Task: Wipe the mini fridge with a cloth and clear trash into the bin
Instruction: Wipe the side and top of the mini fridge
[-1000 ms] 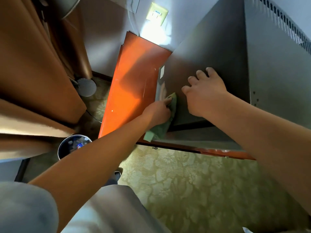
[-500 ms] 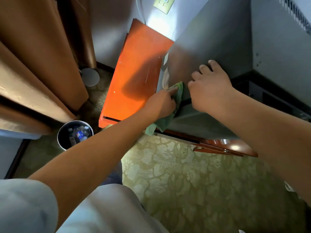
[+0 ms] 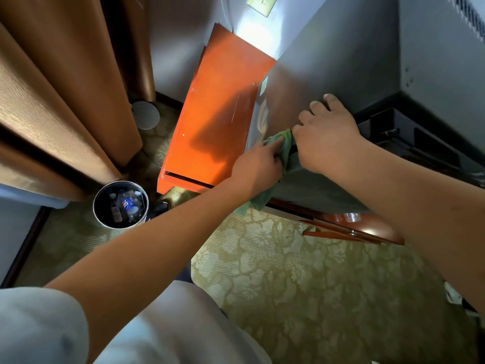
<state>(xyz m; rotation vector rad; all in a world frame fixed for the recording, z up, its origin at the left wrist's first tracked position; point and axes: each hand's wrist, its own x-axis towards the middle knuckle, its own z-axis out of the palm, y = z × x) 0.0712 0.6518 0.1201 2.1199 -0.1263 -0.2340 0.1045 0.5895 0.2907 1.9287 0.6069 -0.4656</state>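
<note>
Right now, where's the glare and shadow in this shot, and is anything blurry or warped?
Head view: glare on the wall above the orange cabinet; an arm-shaped shadow falls across that cabinet; wide-angle lens bends the curtain and fridge edges; bin contents soft but readable; cloth slightly blurred.
</note>
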